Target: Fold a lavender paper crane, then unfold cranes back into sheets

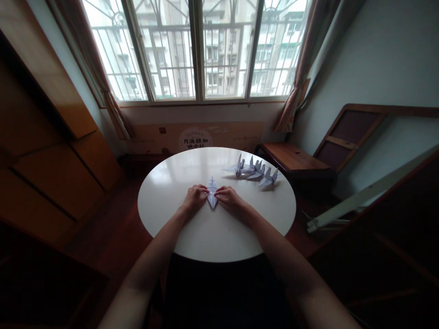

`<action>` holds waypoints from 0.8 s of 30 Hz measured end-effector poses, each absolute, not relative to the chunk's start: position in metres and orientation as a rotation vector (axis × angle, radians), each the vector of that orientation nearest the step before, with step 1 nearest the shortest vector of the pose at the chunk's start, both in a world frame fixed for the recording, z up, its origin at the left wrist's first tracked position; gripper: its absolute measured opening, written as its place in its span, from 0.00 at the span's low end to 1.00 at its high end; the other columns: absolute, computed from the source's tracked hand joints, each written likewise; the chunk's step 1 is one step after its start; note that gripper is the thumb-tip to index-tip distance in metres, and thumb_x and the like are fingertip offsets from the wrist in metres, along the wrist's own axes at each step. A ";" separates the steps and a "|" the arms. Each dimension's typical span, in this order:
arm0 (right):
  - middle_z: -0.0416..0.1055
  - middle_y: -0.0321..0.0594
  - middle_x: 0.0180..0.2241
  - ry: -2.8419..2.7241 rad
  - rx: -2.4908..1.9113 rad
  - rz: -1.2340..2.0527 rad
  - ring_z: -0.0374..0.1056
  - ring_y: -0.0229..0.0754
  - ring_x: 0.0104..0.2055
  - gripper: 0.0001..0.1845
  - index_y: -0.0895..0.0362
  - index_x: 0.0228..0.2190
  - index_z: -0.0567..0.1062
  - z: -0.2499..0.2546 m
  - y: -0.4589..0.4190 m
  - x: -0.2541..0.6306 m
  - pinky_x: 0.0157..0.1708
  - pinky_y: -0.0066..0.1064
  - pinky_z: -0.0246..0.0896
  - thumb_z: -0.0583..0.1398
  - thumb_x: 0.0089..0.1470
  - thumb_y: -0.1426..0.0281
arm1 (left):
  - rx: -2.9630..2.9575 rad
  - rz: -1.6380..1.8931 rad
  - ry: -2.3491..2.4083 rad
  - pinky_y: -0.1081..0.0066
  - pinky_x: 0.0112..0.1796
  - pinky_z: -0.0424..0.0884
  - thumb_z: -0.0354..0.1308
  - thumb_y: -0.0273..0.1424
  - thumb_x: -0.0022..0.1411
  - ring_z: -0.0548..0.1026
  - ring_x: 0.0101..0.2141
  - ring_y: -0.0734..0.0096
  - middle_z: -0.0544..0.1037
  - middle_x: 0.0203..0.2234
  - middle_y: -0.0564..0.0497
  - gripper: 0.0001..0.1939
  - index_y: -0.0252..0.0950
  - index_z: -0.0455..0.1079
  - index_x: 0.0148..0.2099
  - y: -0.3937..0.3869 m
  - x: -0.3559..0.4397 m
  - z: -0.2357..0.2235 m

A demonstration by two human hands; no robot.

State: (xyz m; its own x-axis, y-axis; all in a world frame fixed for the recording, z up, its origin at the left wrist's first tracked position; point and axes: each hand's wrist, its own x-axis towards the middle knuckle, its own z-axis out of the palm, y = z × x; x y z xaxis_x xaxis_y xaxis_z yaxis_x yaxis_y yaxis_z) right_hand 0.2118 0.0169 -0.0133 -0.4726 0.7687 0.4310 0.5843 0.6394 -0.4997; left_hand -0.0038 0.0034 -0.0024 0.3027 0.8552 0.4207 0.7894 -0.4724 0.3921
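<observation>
"Paper (212, 193) is being held where?"

"At centre of the frame, on the white table (164, 192), its two edges being pinched by the left hand (196, 196) and the right hand (229, 197), fingers nearly closed."

"What is being completed?"

"Folded birds (254, 172), right of centre, are being judged finished; on this diamond-shaped paper, more folding seems to be needed."

"Is any container being used?"

"None is being seen."
</observation>
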 end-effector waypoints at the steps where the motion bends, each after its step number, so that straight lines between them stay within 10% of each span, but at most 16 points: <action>1: 0.77 0.43 0.40 -2.220 -1.048 0.375 0.70 0.47 0.45 0.08 0.51 0.35 0.82 -0.013 0.017 0.212 0.50 0.39 0.62 0.64 0.51 0.69 | 2.442 0.886 1.561 0.61 0.50 0.67 0.59 0.30 0.59 0.74 0.45 0.61 0.79 0.42 0.50 0.09 0.42 0.79 0.40 0.003 -0.003 -0.002; 24: 0.77 0.42 0.40 -2.215 -1.053 0.367 0.70 0.47 0.44 0.08 0.51 0.34 0.82 -0.015 0.019 0.213 0.50 0.40 0.62 0.64 0.50 0.69 | 2.465 0.740 1.596 0.58 0.53 0.63 0.61 0.45 0.56 0.70 0.50 0.58 0.75 0.47 0.49 0.20 0.44 0.75 0.49 -0.004 -0.003 0.002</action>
State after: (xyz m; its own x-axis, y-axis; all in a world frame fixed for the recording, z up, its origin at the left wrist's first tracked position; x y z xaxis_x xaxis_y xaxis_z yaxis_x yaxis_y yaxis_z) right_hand 0.2126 0.0187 -0.0154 -0.4665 0.7695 0.4363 0.5879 0.6382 -0.4971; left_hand -0.0026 -0.0037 0.0023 0.3273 0.8829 0.3366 0.8274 -0.4398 0.3492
